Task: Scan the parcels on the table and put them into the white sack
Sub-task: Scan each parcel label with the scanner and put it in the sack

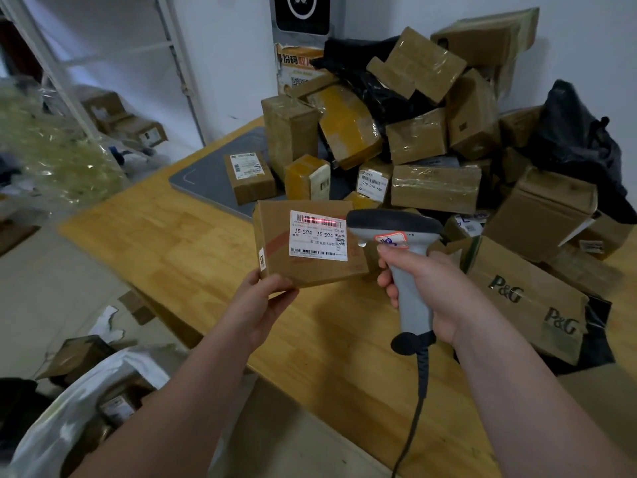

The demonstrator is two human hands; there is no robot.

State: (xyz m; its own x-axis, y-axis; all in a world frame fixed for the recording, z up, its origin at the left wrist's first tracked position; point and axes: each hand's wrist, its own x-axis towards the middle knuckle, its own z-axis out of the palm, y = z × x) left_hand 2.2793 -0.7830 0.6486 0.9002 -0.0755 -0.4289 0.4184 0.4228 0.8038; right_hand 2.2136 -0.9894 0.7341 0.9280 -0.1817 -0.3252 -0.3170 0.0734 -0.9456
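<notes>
The parcel point(308, 267) is a flat brown cardboard box with a band of reddish tape and a white printed label point(317, 236) on its upper face. It is held up above the near part of the table point(193, 246), tilted toward the camera. The left hand point(262, 298) grips its lower left corner, thumb on the top face and fingers curled underneath. A thin red line point(319, 220) lies across the barcode at the top of the label. Just to the right, the right hand point(431, 291) is wrapped tightly round the grey handle of a scanner point(403, 250), forefinger at the trigger. The scanner's dark, rounded head points at the label, and a black cable point(413, 419) hangs from its butt. The table is smooth yellow wood in joined strips, with a flat grey mat point(210, 177) at its far side carrying one small labelled box point(250, 179). Behind and to the right rises a loose pile point(434, 132) of cardboard boxes, many shiny with clear or yellow tape, mixed with crumpled black plastic bags point(579, 139). A long carton point(527, 294) printed "P&G" lies at the right edge. The white sack point(79, 401), of thin glossy plastic, stands open on the floor at lower left, beside the table, with brown boxes showing inside.
</notes>
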